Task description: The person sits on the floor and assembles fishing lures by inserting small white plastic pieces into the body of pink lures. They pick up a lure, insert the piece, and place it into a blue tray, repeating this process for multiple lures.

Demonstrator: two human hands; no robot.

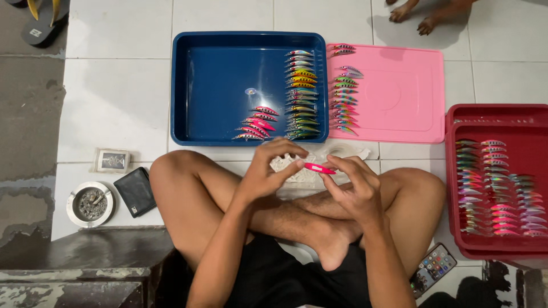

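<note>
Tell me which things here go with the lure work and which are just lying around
In use: pink lure held by left hand and right hand; blue tray, pink lid, red tray of lures.
Lying about: ashtray, black wallet, phone, sandal.

Pink lure (319,168): glossy, hard plastic. Blue tray (217,85): smooth plastic, shiny where light fell. Pink lid (399,97): matt plastic. Red tray (502,122): plastic. Ashtray (90,204): bright metal. Wallet (135,191): black, leather-like, matt. Floor tiles (114,97): smooth, glazed white.
</note>
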